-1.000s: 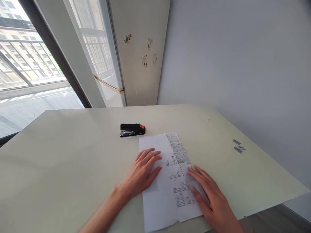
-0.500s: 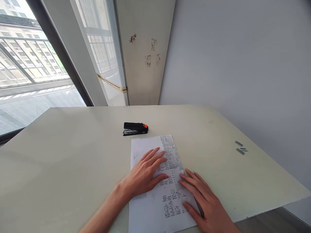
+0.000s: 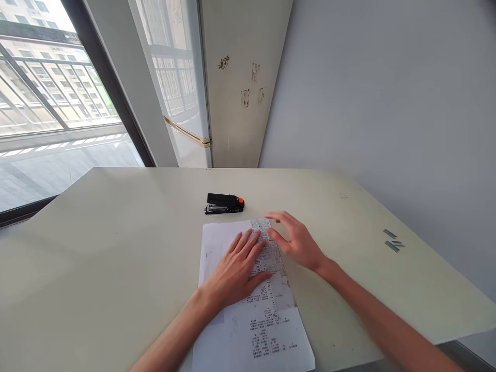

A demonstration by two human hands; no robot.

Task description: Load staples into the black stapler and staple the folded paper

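Sheets of printed paper [image 3: 271,336] lie on the table in front of me, stacked unevenly, with text down their right side. My left hand [image 3: 240,271] rests flat on the upper middle of the sheets, fingers stretched out. Over the upper right corner of the paper is my right hand [image 3: 290,235], its thumb and forefinger apart with nothing between them; whether they touch the sheet's edge I cannot tell. Just beyond the top edge of the paper lies a black stapler [image 3: 225,203] with an orange-red button at its right end.
Several strips of staples [image 3: 393,241] lie near the right side of the pale table [image 3: 116,289]. A plain wall [image 3: 380,103] runs along the right. At the back stand a stained tall cabinet [image 3: 242,124] and, to its left, a window [image 3: 58,98].
My right hand has gone from the lower right edge of the paper up to its top right corner. The left hand stays on the sheets, which sit slightly turned and farther left.
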